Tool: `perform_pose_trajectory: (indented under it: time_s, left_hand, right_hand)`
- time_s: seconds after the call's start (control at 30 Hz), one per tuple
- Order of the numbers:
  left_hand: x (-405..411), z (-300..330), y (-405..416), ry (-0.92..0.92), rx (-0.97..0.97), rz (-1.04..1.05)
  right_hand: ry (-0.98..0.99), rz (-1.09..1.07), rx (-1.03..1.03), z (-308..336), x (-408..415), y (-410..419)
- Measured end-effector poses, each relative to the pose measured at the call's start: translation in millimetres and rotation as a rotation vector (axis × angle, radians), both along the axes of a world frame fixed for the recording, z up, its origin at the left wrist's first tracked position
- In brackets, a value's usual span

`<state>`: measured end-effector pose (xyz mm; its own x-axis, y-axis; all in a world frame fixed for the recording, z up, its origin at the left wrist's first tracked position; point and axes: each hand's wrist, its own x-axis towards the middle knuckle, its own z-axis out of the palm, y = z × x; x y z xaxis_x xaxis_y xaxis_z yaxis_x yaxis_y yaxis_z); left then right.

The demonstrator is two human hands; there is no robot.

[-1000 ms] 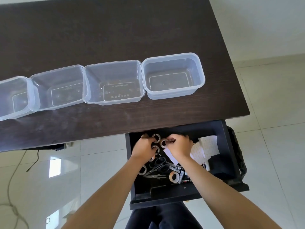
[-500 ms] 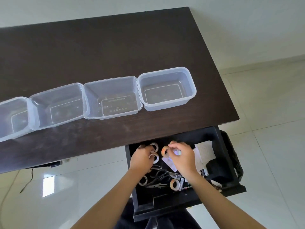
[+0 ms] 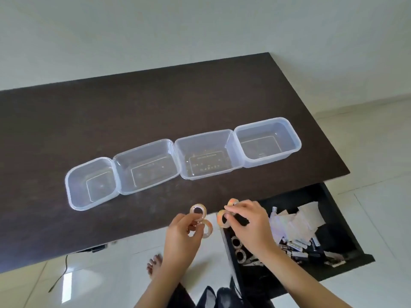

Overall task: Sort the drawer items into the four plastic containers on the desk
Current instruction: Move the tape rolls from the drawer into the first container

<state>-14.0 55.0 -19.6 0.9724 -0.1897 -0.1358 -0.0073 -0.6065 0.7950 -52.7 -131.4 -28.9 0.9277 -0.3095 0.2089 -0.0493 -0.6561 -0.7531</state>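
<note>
Tape rolls (image 3: 198, 211) are pinched by both hands (image 3: 181, 230); light, stiff and smooth, they are best gripped through the core.

A dark brown wooden surface (image 3: 155, 112) stands against a plain pale wall (image 3: 200, 30). The floor (image 3: 378, 163) has glossy white tiles, which reflect bright light. A thin black cable (image 3: 59, 278) lies there.
</note>
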Motion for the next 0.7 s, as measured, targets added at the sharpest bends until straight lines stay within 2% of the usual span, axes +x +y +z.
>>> perform_pose_trajectory:
  time_s: [0.23, 0.37, 0.43, 0.7]
  left_hand:
    - [65.5, 51.5, 154.0, -0.192, -0.008, 0.167]
    - [109.1, 65.4, 219.5, -0.241, 0.07, 0.25]
    - [131.2, 65.3, 238.0, -0.214, 0.137, 0.243]
    - [173.1, 34.5, 251.6, -0.084, 0.414, 0.046]
  right_hand:
    - [-0.186, 0.128, -0.009, 31.2, 80.5, 146.2]
    - [-0.23, 0.227, -0.059, 49.0, 139.1, 218.3]
    - [-0.18, 0.279, -0.126, 58.6, 166.1, 241.6]
    - [0.294, 0.549, -0.398, 60.8, 220.4, 265.7]
